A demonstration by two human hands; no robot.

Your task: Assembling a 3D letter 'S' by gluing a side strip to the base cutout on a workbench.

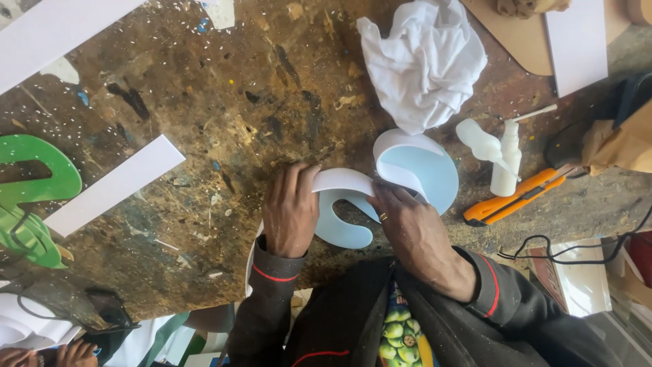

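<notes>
A pale blue curved foam cutout [424, 178] lies on the stained workbench [238, 102] near its front edge. A thin white strip [343, 179] bends along the cutout's edge. My left hand [291, 212] presses the strip's left part against the blue piece with the thumb on top. My right hand [407, 228], with a ring on one finger, pinches the strip where it curves around the rounded part.
A crumpled white cloth [424, 61] lies behind the cutout. To the right stand small white glue bottles [499, 153] and an orange utility knife [516, 197]. A flat white strip [115, 183] and a green cutout [34, 197] lie at left. Another person's hand [75, 355] shows at bottom left.
</notes>
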